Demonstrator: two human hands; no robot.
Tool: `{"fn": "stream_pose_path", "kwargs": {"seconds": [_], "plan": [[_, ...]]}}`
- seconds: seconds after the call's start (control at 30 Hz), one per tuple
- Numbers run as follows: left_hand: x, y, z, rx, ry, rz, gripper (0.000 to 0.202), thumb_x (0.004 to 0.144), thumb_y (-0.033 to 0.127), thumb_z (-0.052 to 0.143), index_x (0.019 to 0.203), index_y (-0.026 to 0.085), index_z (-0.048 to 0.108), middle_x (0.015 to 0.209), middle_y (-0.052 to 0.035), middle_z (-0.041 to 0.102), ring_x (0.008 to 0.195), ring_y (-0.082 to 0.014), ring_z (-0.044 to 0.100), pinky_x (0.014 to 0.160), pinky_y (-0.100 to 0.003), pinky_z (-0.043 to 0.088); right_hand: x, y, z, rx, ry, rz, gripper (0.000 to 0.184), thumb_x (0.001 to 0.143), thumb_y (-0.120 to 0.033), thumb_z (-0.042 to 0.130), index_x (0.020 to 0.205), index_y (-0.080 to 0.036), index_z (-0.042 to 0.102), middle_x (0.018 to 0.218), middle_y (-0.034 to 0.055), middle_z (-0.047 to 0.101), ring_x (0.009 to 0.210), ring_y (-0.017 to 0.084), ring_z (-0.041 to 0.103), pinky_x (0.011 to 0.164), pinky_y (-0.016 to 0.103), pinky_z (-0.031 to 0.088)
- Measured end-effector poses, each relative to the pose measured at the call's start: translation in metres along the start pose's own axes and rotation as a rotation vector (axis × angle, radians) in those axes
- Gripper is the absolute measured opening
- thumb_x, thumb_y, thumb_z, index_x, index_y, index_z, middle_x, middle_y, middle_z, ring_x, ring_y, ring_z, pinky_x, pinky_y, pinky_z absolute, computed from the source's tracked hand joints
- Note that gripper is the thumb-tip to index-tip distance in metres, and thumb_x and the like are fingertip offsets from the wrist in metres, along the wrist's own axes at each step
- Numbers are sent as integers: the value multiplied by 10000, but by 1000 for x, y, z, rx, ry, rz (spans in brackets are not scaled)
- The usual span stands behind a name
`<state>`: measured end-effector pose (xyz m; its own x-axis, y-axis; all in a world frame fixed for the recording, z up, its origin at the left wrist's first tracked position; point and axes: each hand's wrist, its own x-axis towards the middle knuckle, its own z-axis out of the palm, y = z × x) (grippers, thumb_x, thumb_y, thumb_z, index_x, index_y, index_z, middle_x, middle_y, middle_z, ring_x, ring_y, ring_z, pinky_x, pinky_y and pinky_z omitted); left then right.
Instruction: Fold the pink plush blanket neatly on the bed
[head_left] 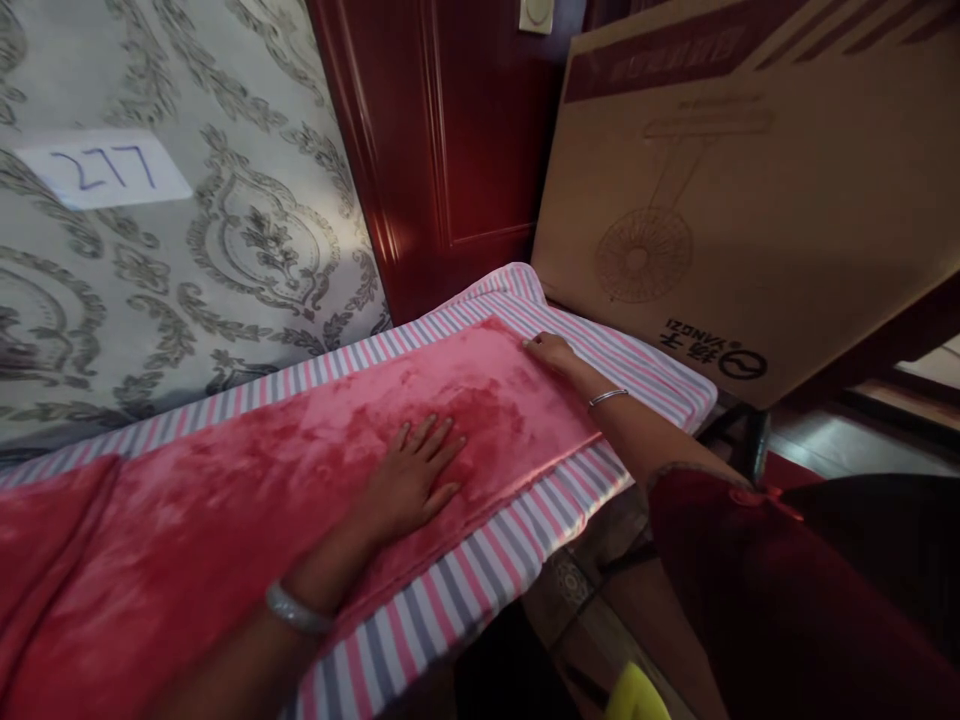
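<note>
A length of pink-red plush cloth (247,490) lies flat along an ironing board with a striped cover (442,610). My left hand (412,475) rests palm down on the plush, fingers spread and nothing held. At the cloth's far right end, my right hand (553,355) has its fingers curled over the edge, closed on it. Part of its grip is hidden by the hand itself. Toward the left side, a folded layer of the same plush (52,540) lies over the cloth.
A large cardboard box (750,210) stands behind the board's right end. Patterned wallpaper (255,240) with a paper marked 277 (112,170) and a dark red door (480,130) are behind. Below the board shows something yellow (636,695).
</note>
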<state>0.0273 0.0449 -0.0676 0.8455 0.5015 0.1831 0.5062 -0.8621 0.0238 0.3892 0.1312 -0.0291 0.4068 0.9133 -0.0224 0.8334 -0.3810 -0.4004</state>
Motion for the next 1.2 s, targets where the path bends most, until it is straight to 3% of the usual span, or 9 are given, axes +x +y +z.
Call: {"fn": "stream_pose_path", "kwargs": {"seconds": [0.13, 0.23, 0.4, 0.53, 0.63, 0.8, 0.97, 1.1, 1.2], "plan": [[-3, 5, -5, -43, -25, 10, 642, 1025, 538, 426, 1615, 299, 341, 1698, -94, 278, 1581, -341, 198, 1252, -634, 184, 30, -22, 6, 4, -24, -3, 533, 1019, -499, 473, 1296, -88, 669, 1357, 212, 660, 1207, 315, 643, 879, 321, 510], [0, -7, -18, -124, -4, 19, 608, 1032, 549, 405, 1591, 309, 394, 1662, -89, 368, 1527, -323, 346, 1233, -577, 297, 47, -35, 9, 14, -37, -1, 538, 1013, -509, 504, 1306, -87, 664, 1368, 222, 649, 1220, 319, 638, 885, 320, 507], [22, -79, -49, -63, 162, -304, 513, 1040, 408, 334, 1369, 150, 632, 1435, -165, 620, 1341, -314, 567, 1143, -486, 432, 61, -47, 12, 62, -29, -32, 535, 1015, -475, 518, 1394, -107, 601, 1398, 207, 631, 1217, 310, 646, 929, 328, 500], [36, -138, -55, 94, 35, -684, 499, 994, 391, 364, 1279, 100, 652, 1239, -215, 689, 1170, -358, 648, 987, -508, 508, 70, -48, 18, 91, -9, -96, 651, 984, -437, 566, 1562, -175, 417, 1497, 163, 562, 1280, 296, 604, 958, 331, 492], [38, -161, -49, 153, -48, -764, 479, 986, 430, 356, 1049, 124, 718, 1077, -222, 714, 1053, -371, 666, 879, -489, 520, 81, -48, 24, 96, -4, -178, 581, 932, -341, 630, 1487, -217, 513, 1423, 122, 631, 1213, 286, 632, 927, 320, 489], [39, -178, -46, 154, 5, -742, 333, 973, 394, 395, 901, 193, 650, 970, -144, 722, 957, -292, 676, 810, -368, 489, 98, -46, 31, 105, 56, -225, 268, 939, -296, 584, 1162, -183, 681, 1196, 111, 729, 1058, 251, 661, 839, 289, 478], [43, -183, -39, 149, -40, -852, 304, 982, 418, 389, 904, 223, 609, 982, -112, 723, 954, -283, 675, 725, -336, 438, 99, -45, 44, 60, 191, -135, 278, 952, -342, 574, 1163, -191, 674, 1162, 128, 733, 1068, 287, 662, 815, 324, 479], [40, -182, -36, 67, -29, -864, 322, 956, 478, 420, 916, 222, 611, 905, -89, 719, 878, -275, 672, 697, -329, 420, 96, -46, 45, 97, 171, -86, 405, 942, -414, 600, 1258, -168, 661, 1192, 155, 728, 1094, 300, 670, 835, 334, 488], [36, -183, -40, -30, 21, -828, 368, 955, 498, 384, 924, 221, 624, 910, -77, 725, 883, -259, 675, 723, -322, 435, 97, -50, 40, 118, 121, -86, 487, 1004, -503, 466, 1239, -132, 677, 1224, 197, 711, 1135, 312, 660, 883, 354, 482]]}}
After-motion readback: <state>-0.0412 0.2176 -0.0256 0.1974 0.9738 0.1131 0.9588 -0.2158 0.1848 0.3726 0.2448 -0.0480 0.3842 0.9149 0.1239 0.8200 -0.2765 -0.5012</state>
